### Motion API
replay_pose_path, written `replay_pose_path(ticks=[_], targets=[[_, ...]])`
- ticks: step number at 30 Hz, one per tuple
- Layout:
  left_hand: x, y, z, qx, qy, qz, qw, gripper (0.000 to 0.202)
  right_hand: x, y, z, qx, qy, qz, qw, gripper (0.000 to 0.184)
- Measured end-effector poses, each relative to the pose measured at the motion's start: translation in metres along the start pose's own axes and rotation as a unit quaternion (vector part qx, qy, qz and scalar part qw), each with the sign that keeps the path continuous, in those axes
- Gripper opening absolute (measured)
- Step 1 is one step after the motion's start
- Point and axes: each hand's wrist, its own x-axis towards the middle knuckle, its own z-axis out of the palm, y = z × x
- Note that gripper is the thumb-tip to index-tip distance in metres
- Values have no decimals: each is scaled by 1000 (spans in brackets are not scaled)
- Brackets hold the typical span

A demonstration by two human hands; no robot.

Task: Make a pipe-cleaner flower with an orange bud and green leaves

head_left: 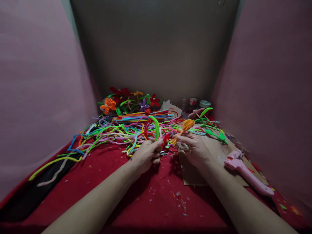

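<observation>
My left hand (148,154) is closed in a pinch, and a bright green pipe cleaner (156,126) curves up out of its fingers. Beside those fingertips shows a bit of red pipe cleaner (166,139); whether the hand grips it too, I cannot tell. My right hand (193,148) is closed on an orange pipe-cleaner flower (187,125), its looped head pointing up and its stem running down to the fingertips. A pale, whitish loop (182,146) hangs by the right fingers. Small metal tips (163,153), perhaps of scissors, lie between the hands.
Loose colored pipe cleaners (109,135) spread behind the hands. Finished pipe-cleaner flowers (119,97) stand at the back left, jars (204,104) at the back right. A pink glue gun (248,174) rests on cardboard (195,172) at right. Scraps (179,200) dot the red cloth (136,208).
</observation>
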Motion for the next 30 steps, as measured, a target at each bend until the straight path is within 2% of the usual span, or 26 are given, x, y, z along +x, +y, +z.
replay_pose_path(ticks=[2,4,7,9,10,11,14,15,16,17,19,20,22,25,27,30], targets=[[2,-1,-3,49,67,1,997,25,1,-3,-1,15,25,5,1000,13],[4,-2,-7,130,104,2,986,21,2,-3,-3,19,28,4,999,13],[6,0,-12,255,102,-2,962,19,2,1,-4,1,24,0,1000,13],[6,3,-16,352,117,16,928,20,1,3,-4,-11,15,-1,1000,12],[6,5,-18,419,136,41,897,21,1,4,-4,-16,8,-1,1000,11],[4,7,-19,489,163,79,853,22,0,4,-4,-19,0,-1,1000,10],[-2,11,-19,633,224,249,698,20,-1,7,-3,-15,-26,-1,1000,6],[-4,11,-17,641,216,300,672,20,-2,8,-2,-12,-35,-2,999,7],[-7,10,-13,630,197,336,672,19,-2,10,-1,-9,-44,-6,999,10],[-9,8,-9,606,165,351,694,20,-3,11,-1,-7,-52,-11,999,12],[-12,2,1,553,109,328,758,26,-5,15,1,-10,-65,-17,998,15],[-13,-1,5,546,92,310,773,29,-6,17,2,-12,-70,-17,997,15],[-14,-6,12,577,97,281,761,26,-7,20,3,-17,-74,-18,997,13],[-15,-9,14,630,121,268,719,13,-9,23,5,-39,-76,-32,996,8],[-17,-8,11,634,123,279,711,16,-10,22,6,-59,-78,-45,994,7],[-17,-6,7,618,125,301,715,21,-11,21,6,-89,-79,-56,991,9]])
